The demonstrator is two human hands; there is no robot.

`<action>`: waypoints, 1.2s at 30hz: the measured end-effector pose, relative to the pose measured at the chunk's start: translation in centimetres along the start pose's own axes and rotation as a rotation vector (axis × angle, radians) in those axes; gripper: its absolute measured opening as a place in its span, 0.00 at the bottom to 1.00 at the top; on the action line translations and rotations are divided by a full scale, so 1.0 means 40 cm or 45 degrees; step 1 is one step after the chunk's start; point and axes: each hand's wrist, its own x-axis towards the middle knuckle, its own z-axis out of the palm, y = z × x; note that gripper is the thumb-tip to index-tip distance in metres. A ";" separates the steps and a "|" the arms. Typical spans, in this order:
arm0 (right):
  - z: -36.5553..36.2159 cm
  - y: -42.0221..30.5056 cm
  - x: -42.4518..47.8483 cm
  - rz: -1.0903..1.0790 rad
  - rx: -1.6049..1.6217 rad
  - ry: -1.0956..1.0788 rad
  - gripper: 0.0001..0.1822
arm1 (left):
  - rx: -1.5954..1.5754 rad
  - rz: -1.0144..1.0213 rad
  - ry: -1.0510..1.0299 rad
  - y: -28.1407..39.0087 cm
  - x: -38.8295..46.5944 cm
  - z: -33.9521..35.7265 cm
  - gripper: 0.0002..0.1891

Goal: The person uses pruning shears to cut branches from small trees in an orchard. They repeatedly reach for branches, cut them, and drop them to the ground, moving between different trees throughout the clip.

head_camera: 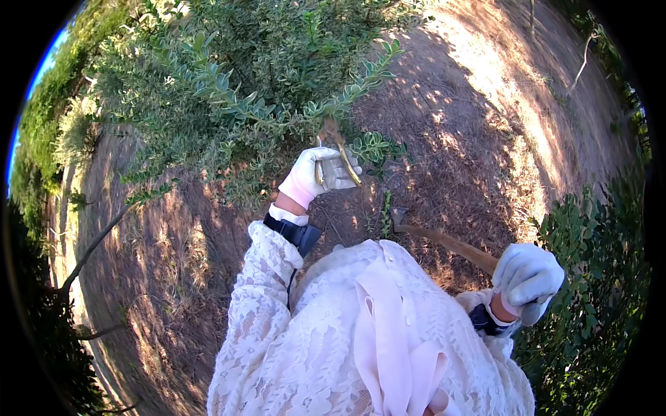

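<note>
My left hand, in a white glove, is at the edge of a variegated leafy shrub. It grips pruning shears by their yellow handles, which are spread apart. The brownish blade end points away from me, against a leafy branch, and its tip is partly hidden by leaves. My right hand, also gloved, is low on the right in a fist around the end of a wooden handle. That handle leads to a hoe's metal head close to the ground in front of me.
Dry, straw-covered ground spreads around the shrub in patchy sun and shade. A dark green bush stands close beside my right hand. Bare branches reach in at the left. A small leafy sprig rises near the hoe head.
</note>
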 end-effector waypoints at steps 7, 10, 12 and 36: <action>-0.013 -0.016 -0.013 0.059 0.013 0.011 0.21 | 0.023 0.090 0.111 -0.006 0.018 -0.002 0.15; -0.013 -0.017 -0.011 0.071 0.006 -0.010 0.23 | -0.025 0.109 0.096 -0.007 0.030 -0.024 0.13; -0.016 -0.015 -0.009 0.071 0.032 -0.028 0.23 | -0.067 0.137 0.107 -0.012 0.034 -0.026 0.12; -0.025 -0.003 -0.016 -0.032 0.118 0.006 0.19 | 0.242 0.225 -0.321 -0.032 -0.167 0.135 0.26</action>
